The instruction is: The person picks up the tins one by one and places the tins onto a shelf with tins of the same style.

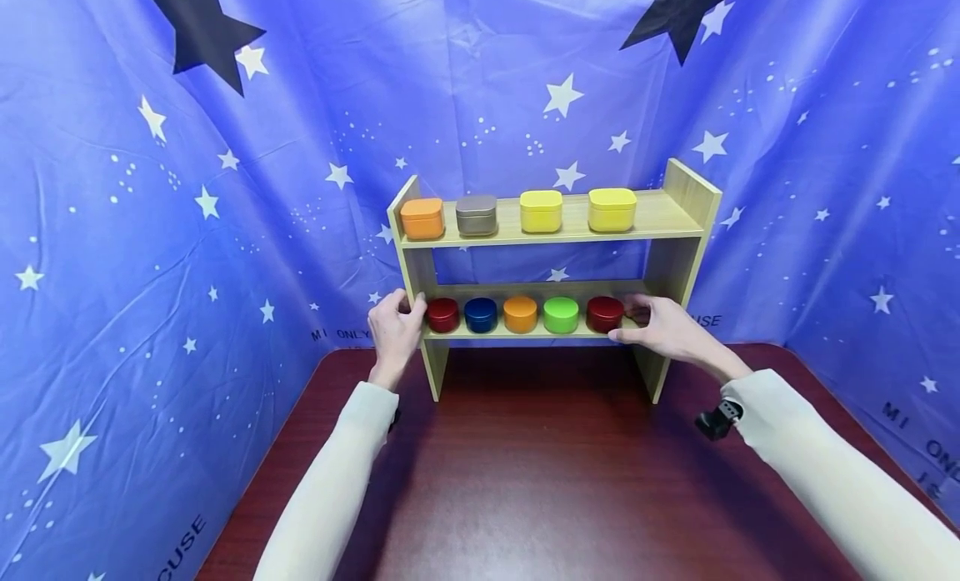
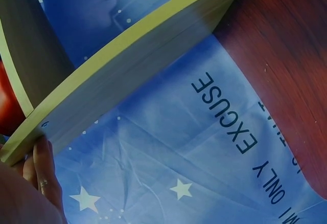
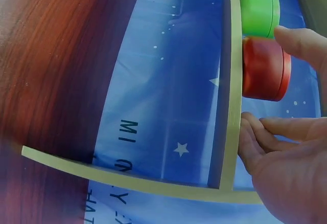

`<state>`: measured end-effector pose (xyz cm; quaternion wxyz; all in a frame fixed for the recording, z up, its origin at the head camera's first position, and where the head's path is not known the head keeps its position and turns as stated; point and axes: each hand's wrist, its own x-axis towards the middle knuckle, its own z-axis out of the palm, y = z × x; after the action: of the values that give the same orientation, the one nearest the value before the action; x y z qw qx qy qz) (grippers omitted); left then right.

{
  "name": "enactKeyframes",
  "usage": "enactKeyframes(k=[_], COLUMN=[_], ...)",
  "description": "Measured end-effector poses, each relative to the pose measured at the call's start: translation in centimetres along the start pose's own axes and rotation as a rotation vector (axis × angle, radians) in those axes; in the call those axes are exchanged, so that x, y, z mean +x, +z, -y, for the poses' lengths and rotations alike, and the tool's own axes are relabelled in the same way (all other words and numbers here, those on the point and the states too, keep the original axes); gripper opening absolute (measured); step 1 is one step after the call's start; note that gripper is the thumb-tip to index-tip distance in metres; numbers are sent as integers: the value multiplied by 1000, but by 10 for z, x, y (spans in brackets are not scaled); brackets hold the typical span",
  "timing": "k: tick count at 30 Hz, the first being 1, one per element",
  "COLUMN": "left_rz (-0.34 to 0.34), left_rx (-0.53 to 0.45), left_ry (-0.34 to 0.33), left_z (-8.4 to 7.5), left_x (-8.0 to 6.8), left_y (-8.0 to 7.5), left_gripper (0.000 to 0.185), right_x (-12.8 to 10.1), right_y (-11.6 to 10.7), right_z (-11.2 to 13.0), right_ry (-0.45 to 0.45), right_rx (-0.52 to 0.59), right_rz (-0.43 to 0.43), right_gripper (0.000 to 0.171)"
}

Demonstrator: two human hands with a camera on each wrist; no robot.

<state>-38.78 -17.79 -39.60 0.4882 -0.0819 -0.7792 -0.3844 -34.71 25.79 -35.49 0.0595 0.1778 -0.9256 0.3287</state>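
A two-tier wooden shelf [image 1: 693, 199] stands on the table. My left hand [image 1: 396, 331] grips its left side panel [image 2: 127, 63], fingers against the outer face. On the lower tier are, from the left, a dark red round tin [image 1: 442, 315], a blue tin [image 1: 481, 315], an orange tin [image 1: 520, 314], a green tin [image 1: 561, 315] and another dark red tin [image 1: 604, 314]. Around that last tin's right side is my right hand [image 1: 663, 327], thumb in front. In the right wrist view its bent fingers [image 3: 278, 132] stand apart from the red tin [image 3: 263, 70]; thumb contact cannot be made out.
The upper tier carries an orange squarish tin [image 1: 423, 219], a grey one [image 1: 476, 216] and two yellow ones, left [image 1: 541, 212] and right [image 1: 612, 210]. Blue star-patterned cloth [image 1: 247, 231] hangs behind and at both sides of the dark red table [image 1: 540, 481].
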Motion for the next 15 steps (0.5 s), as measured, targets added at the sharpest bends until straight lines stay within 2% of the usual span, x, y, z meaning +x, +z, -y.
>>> enactKeyframes(k=[8,15], left_rz=[31,71], left_rx=[4,20], left_ry=[-19,-58], left_z=[-2,-6], left_x=[1,3], left_y=[-5,-7], left_gripper=[40,40], right_x=[-19,-32], right_y=[-4,-11], right_z=[0,0], right_ry=[4,-29], right_rx=[7,-9], right_rz=[-1,-49], right_gripper=[63,42])
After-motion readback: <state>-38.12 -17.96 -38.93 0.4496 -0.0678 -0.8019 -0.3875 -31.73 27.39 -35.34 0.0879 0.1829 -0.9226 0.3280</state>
